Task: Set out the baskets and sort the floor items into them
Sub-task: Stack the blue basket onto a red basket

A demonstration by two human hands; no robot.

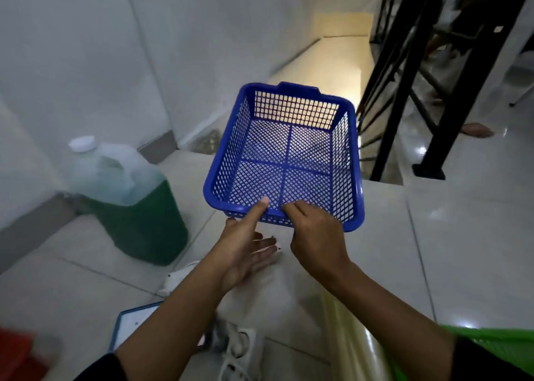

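Observation:
An empty blue mesh basket (354,161) hangs tilted in the air in front of me, above the tiled floor. My right hand (315,233) pinches its near rim from the right. My left hand (245,247) is under the near rim with its thumb pressed on the edge and its fingers spread below. A green basket (497,349) shows at the bottom right corner, partly cut off. On the floor below my arms lie a white power strip (239,349), a blue-edged tablet or board (130,325) and a small white object (179,279).
A large plastic jug (130,195) half full of green liquid stands by the wall on the left. A black metal railing (427,86) guards a stairwell ahead. Something red (17,351) lies at the bottom left. A pale rolled sheet (349,340) lies near my right arm.

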